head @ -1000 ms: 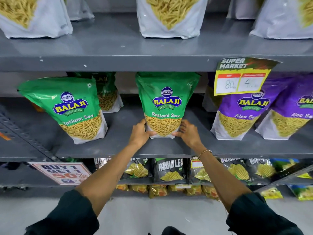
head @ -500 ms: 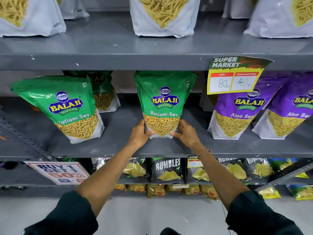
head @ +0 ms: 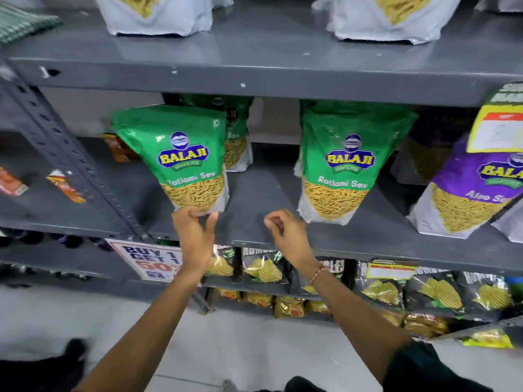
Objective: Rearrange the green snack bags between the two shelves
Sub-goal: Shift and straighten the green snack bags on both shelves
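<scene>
Two green Balaji Ratlami Sev bags stand upright on the grey middle shelf (head: pixel 254 193). The left green bag (head: pixel 186 154) leans a little; my left hand (head: pixel 195 233) is at its bottom edge, fingers and thumb apart and touching its base. The right green bag (head: pixel 348 165) stands free. My right hand (head: pixel 285 230) hovers over the shelf between the two bags, fingers loosely curled and holding nothing. A third green bag (head: pixel 236 142) stands further back, partly hidden behind the left one.
The upper shelf (head: pixel 254 52) carries white bags (head: pixel 158 15). Purple Aloo Sev bags (head: pixel 475 193) and a yellow price tag (head: pixel 498 128) are at the right. A slotted upright (head: pixel 73 165) is at the left. A promo sign (head: pixel 147 261) and black chip bags (head: pixel 263 270) sit below.
Both hands have let go of the green bag they held at its base. They moved left; my left hand now touches the other green bag, and the view has shifted left.
</scene>
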